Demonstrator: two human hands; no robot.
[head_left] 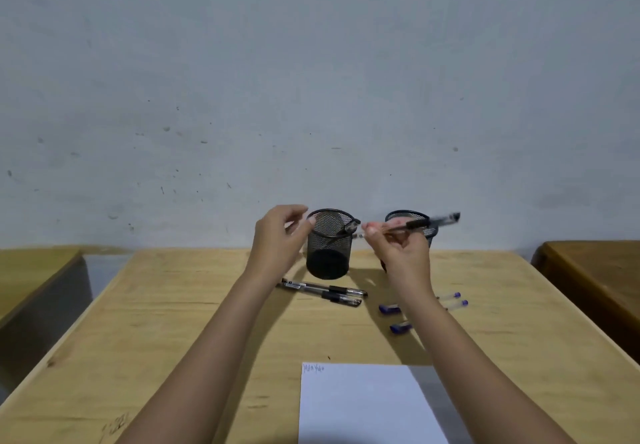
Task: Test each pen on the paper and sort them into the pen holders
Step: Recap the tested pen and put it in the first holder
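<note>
Two black mesh pen holders stand at the table's far edge, the left holder with one pen leaning inside and the right holder partly hidden behind my right hand. That hand is shut on a black pen, held level above the table with its tip pointing left. My left hand hovers just left of the left holder, fingers apart and holding nothing. Two black pens lie in front of the left holder. Two blue pens lie behind my right forearm. White paper with small scribbles lies near me.
Two blue caps lie on the wooden table beside my right forearm. A grey wall rises right behind the holders. Another wooden desk stands at the right, and a bench-like surface at the left.
</note>
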